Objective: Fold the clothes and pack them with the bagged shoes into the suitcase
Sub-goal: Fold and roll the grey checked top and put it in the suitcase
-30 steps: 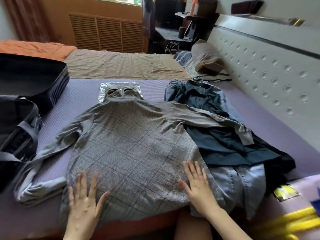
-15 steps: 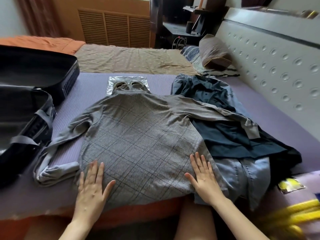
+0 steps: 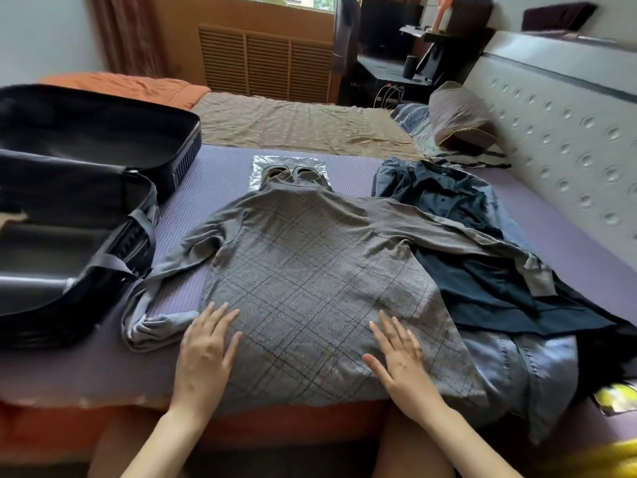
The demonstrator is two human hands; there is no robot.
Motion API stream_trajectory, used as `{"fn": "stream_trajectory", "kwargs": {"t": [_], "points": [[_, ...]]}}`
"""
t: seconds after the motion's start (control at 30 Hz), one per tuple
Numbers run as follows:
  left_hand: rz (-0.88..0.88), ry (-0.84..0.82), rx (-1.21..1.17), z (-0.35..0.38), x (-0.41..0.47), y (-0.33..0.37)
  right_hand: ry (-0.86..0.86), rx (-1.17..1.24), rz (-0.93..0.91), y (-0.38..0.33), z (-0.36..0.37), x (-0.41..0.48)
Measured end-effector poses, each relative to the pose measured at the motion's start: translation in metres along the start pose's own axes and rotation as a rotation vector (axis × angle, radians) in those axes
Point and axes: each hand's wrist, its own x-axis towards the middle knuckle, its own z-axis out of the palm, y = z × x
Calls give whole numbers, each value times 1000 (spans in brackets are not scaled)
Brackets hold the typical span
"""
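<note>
Both hands have slid slightly up the grey checked sweater (image 3: 310, 270); left hand (image 3: 203, 353) and right hand (image 3: 400, 357) lie flat on its lower part, fingers (image 3: 215, 317) straight and slightly spread, gripping nothing. The sweater is spread on the purple bed (image 3: 220, 174), collar overlapping the bagged shoes (image 3: 287, 172); the open suitcase (image 3: 86, 201) sits left, the dark shirt (image 3: 482, 288) and jeans (image 3: 537, 367) right.

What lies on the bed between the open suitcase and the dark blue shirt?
Head view: the grey checked sweater lies spread between the suitcase and the dark blue shirt, left hand and right hand resting flat on it.
</note>
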Motion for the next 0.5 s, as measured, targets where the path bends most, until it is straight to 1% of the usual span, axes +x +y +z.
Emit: {"fn": "stream_trajectory", "kwargs": {"t": [0.03,0.13,0.23,0.27,0.33,0.4,0.5], "points": [[-23,32,19,-5,3,-8,7,30,-27,-10,0,5],[-109,55,31,-17,2,-34,49,93,-121,-50,1,23],[-76,122,146,-27,-10,-45,55,172,-244,-98,8,46],[-83,134,149,-30,-14,-47,56,209,-286,-115,12,53],[-166,135,55,-32,-20,-54,55,295,-340,-150,20,67],[-258,143,-108,-35,-22,-59,28,378,-359,-182,26,77],[-378,163,-369,-45,-21,-56,-101,498,-306,-220,36,87]]}}
